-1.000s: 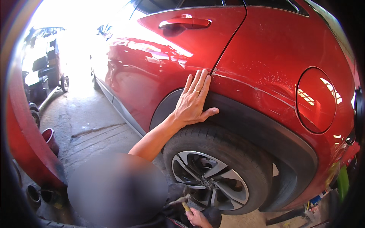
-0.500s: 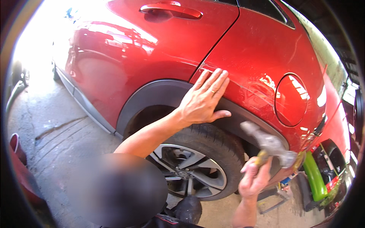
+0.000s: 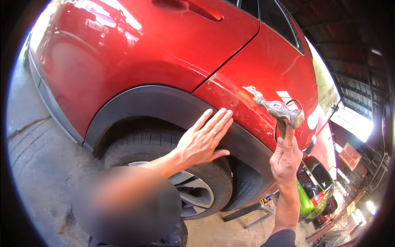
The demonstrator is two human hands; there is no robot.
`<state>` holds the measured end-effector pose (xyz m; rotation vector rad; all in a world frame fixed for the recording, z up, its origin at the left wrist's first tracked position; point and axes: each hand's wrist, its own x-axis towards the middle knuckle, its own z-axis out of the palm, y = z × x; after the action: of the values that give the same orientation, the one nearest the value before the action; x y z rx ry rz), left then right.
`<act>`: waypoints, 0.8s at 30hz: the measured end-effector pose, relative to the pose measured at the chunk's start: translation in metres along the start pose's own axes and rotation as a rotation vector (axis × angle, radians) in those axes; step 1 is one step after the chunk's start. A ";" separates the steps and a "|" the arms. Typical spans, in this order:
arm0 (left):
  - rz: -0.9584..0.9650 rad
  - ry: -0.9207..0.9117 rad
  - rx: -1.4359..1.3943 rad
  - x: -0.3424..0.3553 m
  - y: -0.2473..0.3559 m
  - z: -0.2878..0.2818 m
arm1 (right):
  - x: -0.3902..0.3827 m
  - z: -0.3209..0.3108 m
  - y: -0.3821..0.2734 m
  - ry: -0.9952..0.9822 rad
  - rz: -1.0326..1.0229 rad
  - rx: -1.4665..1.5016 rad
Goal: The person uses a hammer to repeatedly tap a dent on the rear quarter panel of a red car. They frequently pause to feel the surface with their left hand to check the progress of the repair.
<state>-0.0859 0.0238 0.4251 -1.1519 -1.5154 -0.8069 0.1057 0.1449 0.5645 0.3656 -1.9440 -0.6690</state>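
My left hand (image 3: pixel 204 136) is stretched out flat, fingers together, over the black wheel arch trim (image 3: pixel 152 101) of a red car. Its fingertips reach the lower edge of the red rear panel (image 3: pixel 255 70), just below a scuffed, scratched patch (image 3: pixel 224 96). Whether the palm presses on the trim cannot be told. To the right, my right hand (image 3: pixel 286 158) is closed round the handle of a hammer (image 3: pixel 279 109). The metal head is held up in front of the panel, partly covering the round fuel flap, and looks apart from the surface.
Below the arch is the rear tyre (image 3: pixel 131 150) with its alloy wheel (image 3: pixel 197 193). The rear door handle (image 3: pixel 205 12) is at the top. A metal stand (image 3: pixel 255 216) and a bright green car (image 3: pixel 304 201) are at the lower right. Concrete floor (image 3: pixel 45 164) lies at left.
The view has shifted along the car. My left hand has slid down from the red panel onto the trim. The hammer, blurred and lower before, is now raised beside the fuel flap.
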 end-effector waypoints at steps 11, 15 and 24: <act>-0.141 -0.563 -0.646 -0.301 0.111 0.048 | -0.026 0.017 0.014 -0.046 -0.136 -0.119; -0.412 -1.305 -0.541 -0.437 0.130 0.056 | -0.018 0.022 0.007 -0.208 0.010 -0.244; -0.431 -1.421 -0.624 -0.444 0.126 0.074 | -0.016 0.034 0.014 -0.015 -0.205 -0.138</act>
<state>0.0180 0.0158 -0.0302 -2.1239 -2.8519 -0.7597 0.0836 0.1744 0.5494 0.4786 -1.8778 -0.9354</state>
